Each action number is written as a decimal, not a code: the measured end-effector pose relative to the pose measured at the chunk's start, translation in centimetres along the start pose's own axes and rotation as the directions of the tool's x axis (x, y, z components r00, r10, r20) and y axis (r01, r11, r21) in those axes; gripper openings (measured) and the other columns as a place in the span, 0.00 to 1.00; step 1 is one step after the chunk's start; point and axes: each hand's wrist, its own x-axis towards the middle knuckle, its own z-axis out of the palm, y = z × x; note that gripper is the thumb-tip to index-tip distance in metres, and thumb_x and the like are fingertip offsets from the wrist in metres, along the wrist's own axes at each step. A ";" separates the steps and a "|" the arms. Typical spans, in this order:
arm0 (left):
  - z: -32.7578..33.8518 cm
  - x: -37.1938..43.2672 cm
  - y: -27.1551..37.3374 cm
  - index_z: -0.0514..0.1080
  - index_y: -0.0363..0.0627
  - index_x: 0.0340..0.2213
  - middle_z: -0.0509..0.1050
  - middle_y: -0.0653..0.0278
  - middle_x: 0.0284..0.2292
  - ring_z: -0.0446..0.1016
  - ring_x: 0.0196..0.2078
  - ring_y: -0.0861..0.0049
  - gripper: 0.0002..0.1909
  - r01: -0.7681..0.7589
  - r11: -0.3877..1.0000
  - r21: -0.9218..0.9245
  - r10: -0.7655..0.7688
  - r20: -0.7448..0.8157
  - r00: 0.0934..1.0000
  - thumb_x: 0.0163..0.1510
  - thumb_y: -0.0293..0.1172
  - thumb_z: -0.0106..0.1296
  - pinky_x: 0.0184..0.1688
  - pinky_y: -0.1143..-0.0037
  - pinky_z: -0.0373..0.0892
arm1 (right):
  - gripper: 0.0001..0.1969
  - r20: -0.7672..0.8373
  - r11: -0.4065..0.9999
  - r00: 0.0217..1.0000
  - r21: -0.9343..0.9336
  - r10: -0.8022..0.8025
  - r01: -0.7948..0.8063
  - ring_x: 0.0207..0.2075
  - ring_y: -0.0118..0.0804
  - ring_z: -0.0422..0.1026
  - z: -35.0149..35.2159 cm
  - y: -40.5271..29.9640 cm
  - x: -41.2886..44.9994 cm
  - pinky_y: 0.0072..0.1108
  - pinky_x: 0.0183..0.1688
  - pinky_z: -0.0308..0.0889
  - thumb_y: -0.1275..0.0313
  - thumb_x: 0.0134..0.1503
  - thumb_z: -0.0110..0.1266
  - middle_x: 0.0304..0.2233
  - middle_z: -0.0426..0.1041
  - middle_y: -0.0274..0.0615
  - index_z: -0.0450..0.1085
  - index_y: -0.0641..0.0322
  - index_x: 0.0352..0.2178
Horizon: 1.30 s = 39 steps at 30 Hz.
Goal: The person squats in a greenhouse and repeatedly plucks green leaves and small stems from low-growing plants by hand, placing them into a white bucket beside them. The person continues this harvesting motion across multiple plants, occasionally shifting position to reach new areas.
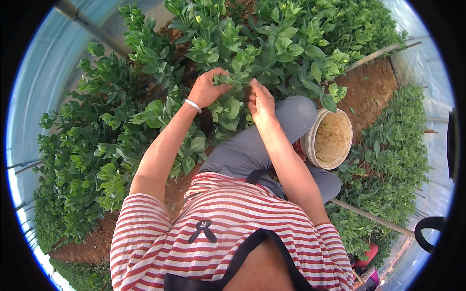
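Leafy green plants with pale buds fill the bed before me, and one leafy shoot [238, 78] stands between my hands. My left hand [206, 87], with a silver bangle [193, 105] at the wrist, pinches small leaves of that shoot between thumb and fingers. On the shoot's other side is my right hand [261, 102], its fingers curled and the fingertips close to the leaves. Whether those fingertips grip a leaf cannot be made out. Below the hands, broad leaves [229, 112] hide the lower stem.
A stained white bucket [333, 138] stands tilted beside my bent knee [298, 112], with a few plant scraps inside. A pole [375, 218] runs along the bed on the right. A bare soil path [371, 91] separates the beds. Another person's shoe [371, 274] shows at lower right.
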 end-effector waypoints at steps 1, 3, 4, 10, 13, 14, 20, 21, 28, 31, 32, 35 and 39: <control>0.1 0.1 -0.3 0.74 0.43 0.33 0.76 0.61 0.30 0.73 0.35 0.75 0.13 -0.010 1.000 -0.003 0.010 -0.007 1.000 0.44 0.30 0.61 0.44 0.76 0.67 | 0.12 0.012 0.998 0.998 0.010 -0.063 0.062 0.22 0.19 0.59 0.0 0.0 -0.3 0.14 0.21 0.54 0.62 0.56 0.60 0.25 0.65 0.25 0.73 0.59 0.34; 0.3 0.3 -0.8 0.74 0.44 0.35 0.77 0.58 0.29 0.75 0.31 0.72 0.15 -0.032 0.999 -0.009 0.032 -0.020 0.999 0.43 0.32 0.61 0.38 0.74 0.69 | 0.10 0.062 0.813 0.869 -0.328 -0.490 0.482 0.21 0.22 0.63 0.2 -0.3 -1.1 0.16 0.21 0.57 0.66 0.55 0.61 0.22 0.66 0.27 0.73 0.61 0.31; 0.5 0.4 -0.9 0.74 0.44 0.35 0.77 0.58 0.29 0.75 0.31 0.72 0.15 -0.058 0.998 -0.019 0.057 -0.041 0.998 0.43 0.31 0.61 0.38 0.74 0.69 | 0.08 0.130 0.629 0.755 -0.473 -0.643 0.617 0.21 0.23 0.64 0.4 -0.6 -1.6 0.17 0.21 0.59 0.68 0.54 0.62 0.21 0.66 0.28 0.74 0.62 0.29; 1.9 0.1 -0.7 0.74 0.43 0.35 0.77 0.57 0.28 0.75 0.29 0.72 0.14 -0.147 0.988 -0.040 0.142 -0.108 0.984 0.43 0.29 0.59 0.37 0.74 0.70 | 0.07 0.669 -0.124 0.230 -0.438 -0.707 0.890 0.19 0.33 0.68 1.1 -1.5 -5.0 0.22 0.21 0.63 0.76 0.45 0.66 0.21 0.68 0.35 0.74 0.61 0.25; 2.2 -0.3 -0.4 0.73 0.40 0.34 0.77 0.61 0.29 0.75 0.31 0.76 0.12 -0.087 0.996 -0.036 0.082 -0.117 0.990 0.44 0.25 0.57 0.39 0.76 0.69 | 0.07 0.736 -0.235 0.168 -0.411 -0.656 0.881 0.19 0.34 0.68 0.9 -1.6 -5.6 0.23 0.21 0.64 0.75 0.44 0.67 0.21 0.68 0.35 0.74 0.61 0.25; 2.3 -0.4 -0.3 0.73 0.39 0.33 0.77 0.62 0.29 0.75 0.32 0.77 0.11 -0.070 0.997 -0.033 0.065 -0.119 0.991 0.44 0.23 0.56 0.40 0.77 0.69 | 0.07 0.743 -0.266 0.127 -0.387 -0.657 0.883 0.19 0.35 0.68 0.8 -1.7 -5.7 0.23 0.21 0.64 0.75 0.44 0.67 0.21 0.68 0.35 0.74 0.61 0.25; 1.6 -0.2 -0.2 0.73 0.40 0.33 0.77 0.62 0.31 0.74 0.35 0.76 0.11 -0.105 0.993 -0.060 0.101 -0.062 0.993 0.44 0.21 0.57 0.43 0.77 0.67 | 0.07 0.332 0.328 0.519 -0.488 -0.788 0.809 0.21 0.20 0.65 -0.3 -1.6 -4.4 0.14 0.24 0.60 0.72 0.51 0.64 0.22 0.70 0.32 0.76 0.66 0.27; 1.5 -0.2 -0.2 0.72 0.41 0.33 0.77 0.62 0.31 0.74 0.35 0.77 0.11 -0.121 0.992 -0.047 0.119 -0.053 0.992 0.44 0.21 0.56 0.43 0.77 0.67 | 0.07 0.242 0.457 0.607 -0.467 -0.757 0.757 0.22 0.17 0.61 -0.6 -1.4 -4.1 0.12 0.25 0.57 0.72 0.52 0.64 0.22 0.69 0.28 0.75 0.66 0.28; 1.8 0.0 -0.9 0.70 0.43 0.37 0.76 0.59 0.29 0.73 0.31 0.71 0.14 -0.164 0.986 -0.028 0.157 -0.155 0.975 0.46 0.24 0.58 0.39 0.74 0.68 | 0.08 0.130 0.582 0.762 -0.569 -0.634 0.581 0.20 0.16 0.60 -0.9 -1.2 -2.5 0.12 0.24 0.56 0.70 0.53 0.63 0.21 0.68 0.25 0.74 0.65 0.26; 1.7 0.4 -1.5 0.69 0.43 0.37 0.76 0.56 0.28 0.72 0.29 0.67 0.15 -0.114 0.992 -0.050 0.096 -0.271 0.958 0.46 0.27 0.59 0.37 0.73 0.68 | 0.05 0.546 0.062 0.361 -0.490 -0.756 0.870 0.18 0.24 0.66 -0.2 -1.1 -5.1 0.17 0.20 0.61 0.76 0.49 0.65 0.21 0.69 0.34 0.74 0.63 0.25; 1.5 0.6 -1.5 0.69 0.43 0.37 0.76 0.56 0.28 0.72 0.29 0.67 0.15 -0.046 0.998 -0.035 0.033 -0.301 0.953 0.46 0.27 0.59 0.37 0.73 0.68 | 0.05 0.586 0.032 0.310 -0.435 -0.749 0.900 0.18 0.25 0.66 0.2 -1.0 -6.0 0.18 0.20 0.61 0.77 0.48 0.65 0.21 0.69 0.35 0.74 0.63 0.25; 0.6 0.8 -1.3 0.69 0.43 0.40 0.75 0.65 0.34 0.70 0.37 0.79 0.16 0.000 0.998 -0.059 -0.015 -0.244 0.970 0.47 0.26 0.57 0.44 0.76 0.66 | 0.05 0.531 0.357 0.487 -0.334 -0.693 0.872 0.19 0.23 0.65 0.7 -1.3 -7.3 0.16 0.21 0.59 0.75 0.51 0.62 0.21 0.68 0.31 0.72 0.63 0.25; -0.4 0.6 -0.4 0.69 0.45 0.46 0.73 0.65 0.42 0.67 0.47 0.78 0.19 -0.053 0.947 -0.317 0.050 -0.017 0.999 0.50 0.26 0.53 0.51 0.75 0.61 | 0.09 0.380 0.977 0.901 0.042 -0.209 0.209 0.23 0.21 0.63 -1.2 -3.2 -5.4 0.13 0.24 0.55 0.66 0.59 0.51 0.24 0.66 0.29 0.68 0.58 0.28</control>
